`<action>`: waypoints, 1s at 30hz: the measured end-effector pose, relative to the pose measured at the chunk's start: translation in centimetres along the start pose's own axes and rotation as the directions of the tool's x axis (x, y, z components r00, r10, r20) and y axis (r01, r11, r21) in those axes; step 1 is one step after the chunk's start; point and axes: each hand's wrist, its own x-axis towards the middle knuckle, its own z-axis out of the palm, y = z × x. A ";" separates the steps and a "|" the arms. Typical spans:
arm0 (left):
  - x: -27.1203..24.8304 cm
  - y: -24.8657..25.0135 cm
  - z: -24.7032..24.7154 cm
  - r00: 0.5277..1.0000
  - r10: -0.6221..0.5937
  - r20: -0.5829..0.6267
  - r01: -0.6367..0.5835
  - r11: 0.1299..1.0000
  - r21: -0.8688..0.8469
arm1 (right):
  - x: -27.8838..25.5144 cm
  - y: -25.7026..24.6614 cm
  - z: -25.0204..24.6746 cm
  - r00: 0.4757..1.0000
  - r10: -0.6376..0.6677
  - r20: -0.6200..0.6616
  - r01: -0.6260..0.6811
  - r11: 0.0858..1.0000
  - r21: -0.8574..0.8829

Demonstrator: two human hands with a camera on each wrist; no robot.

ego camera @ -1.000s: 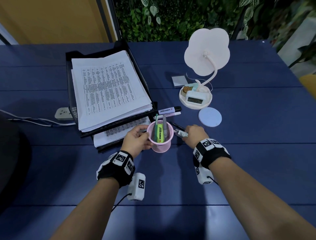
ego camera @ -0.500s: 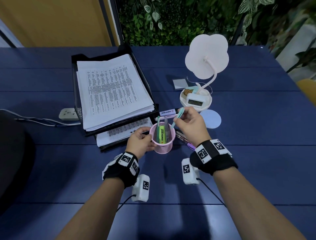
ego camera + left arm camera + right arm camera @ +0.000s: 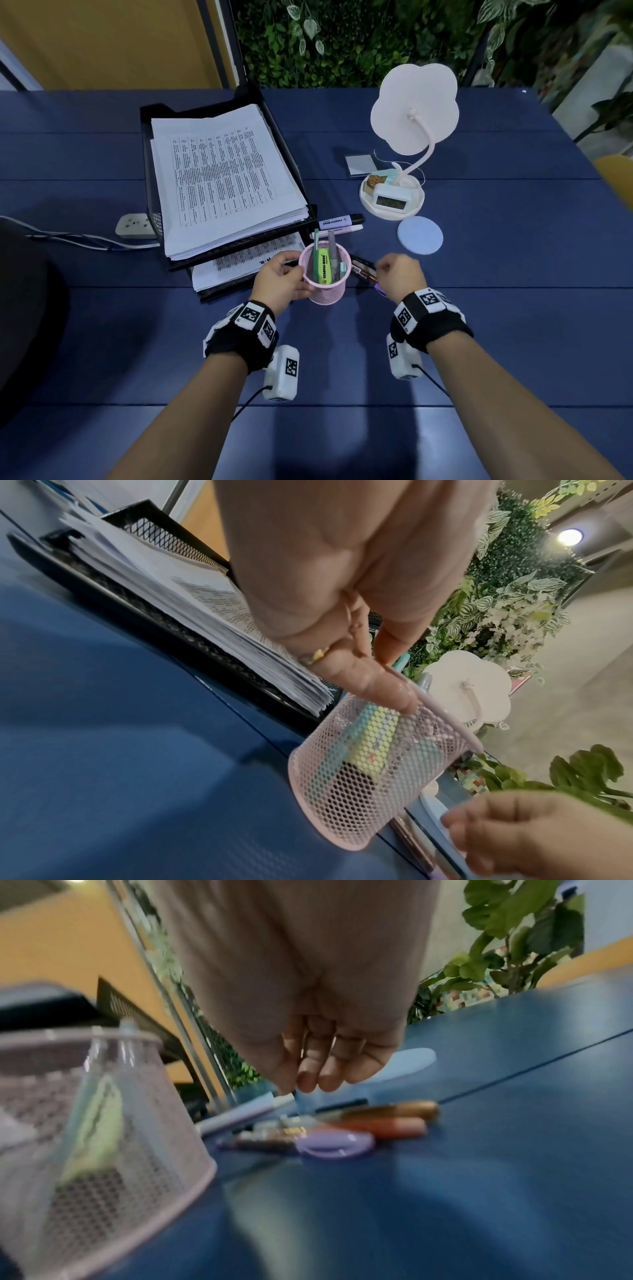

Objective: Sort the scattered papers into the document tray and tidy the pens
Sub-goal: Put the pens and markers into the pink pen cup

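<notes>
While the left hand (image 3: pixel 281 279) curls round the pink wire-mesh pen cup (image 3: pixel 325 274) and holds it on the dark blue table (image 3: pixel 513 308), the right hand (image 3: pixel 400 274) hovers just right of the cup, fingers loosely curled and holding nothing. Inside the cup stand a yellow-green highlighter (image 3: pixel 323 267), a grey pen (image 3: pixel 332 250) and a green pen (image 3: pixel 317 240). Loose pens (image 3: pixel 369 1121) lie on the table between the cup and the right hand, with two more markers (image 3: pixel 339 226) just behind the cup. Left of the cup, touching distance away, sits the black mesh document tray (image 3: pixel 150 192) stacked with printed papers (image 3: pixel 222 178).
</notes>
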 end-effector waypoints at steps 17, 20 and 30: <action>-0.3 0.0 0.0 1.000 0.008 0.005 -0.008 1.000 0.007 | -2.4 -1.8 -1.1 0.983 0.054 -0.173 0.044 0.853 0.519; -0.3 0.0 0.2 1.000 0.006 0.000 -0.006 1.000 0.005 | -2.9 -4.3 -2.8 0.972 0.020 -0.235 0.166 0.650 0.742; -0.2 0.0 0.5 1.000 0.000 0.011 0.000 1.000 0.008 | -2.3 -4.8 -1.2 0.958 -0.283 0.046 0.270 0.945 0.185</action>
